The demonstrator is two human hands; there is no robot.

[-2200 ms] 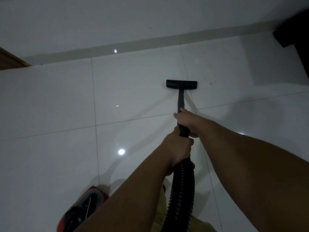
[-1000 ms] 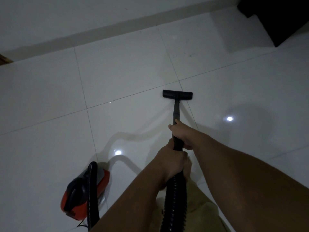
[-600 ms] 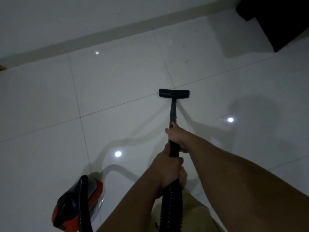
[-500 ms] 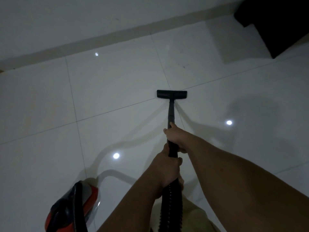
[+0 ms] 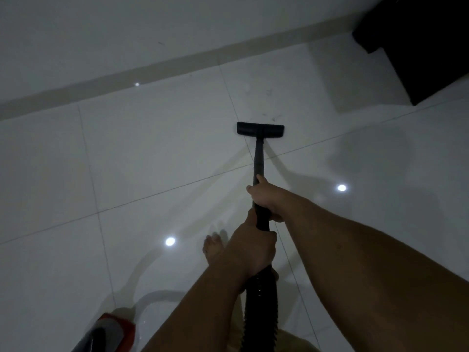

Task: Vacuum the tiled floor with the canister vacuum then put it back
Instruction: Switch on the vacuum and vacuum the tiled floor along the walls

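Clearly, the sweeping step is in hand, and it is judged to be done best when the floor head (image 5: 260, 129) is kept flat on the tiled floor (image 5: 152, 153) and pushed in slow, overlapping strokes toward the small dark specks (image 5: 269, 115) seen just beyond it, near the upper centre of the frame. The wand (image 5: 258, 158) is gripped by both hands: the right hand (image 5: 266, 199) is wrapped around it higher in the frame, thumb laid along the tube, while the left hand (image 5: 253, 247) is clenched around the joint where the ribbed hose (image 5: 261, 311) begins, just below the right. The floor head lies straight ahead of the grip, well up the frame from the right hand, with the wand running between them almost vertically. The red canister (image 5: 109, 334) is found at the lower left edge, behind and to the left of the hands, only partly in view. A bare foot (image 5: 214, 250) is seen just left of the left hand. The strip under the wall (image 5: 177, 59) and the area beside the dark furniture (image 5: 426, 47) at the upper right are judged to be uncovered as yet, so the hose should be given slack before the reach is extended.
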